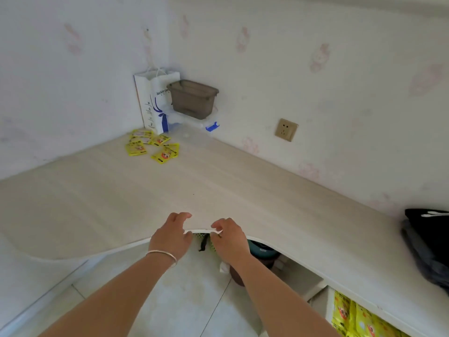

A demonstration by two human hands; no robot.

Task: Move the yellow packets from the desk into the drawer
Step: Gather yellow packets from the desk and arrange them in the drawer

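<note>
Beyond both hands (pixel 201 235), scattered yellow packets (pixel 151 145)

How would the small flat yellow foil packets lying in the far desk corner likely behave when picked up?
The small flat yellow foil packets look thin, so probably light and somewhat floppy. They lie flat and overlapping on the pale wooden desk, so unlikely to roll. Their glossy look suggests they may slip.

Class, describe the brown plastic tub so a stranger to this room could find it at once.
Look to the far corner of the desk, where the two walls meet. Beside the white paper bag there, the brown plastic tub sits on a clear box. It is the only dark, see-through, open container, unlike the flat yellow packets lying in front.
</note>
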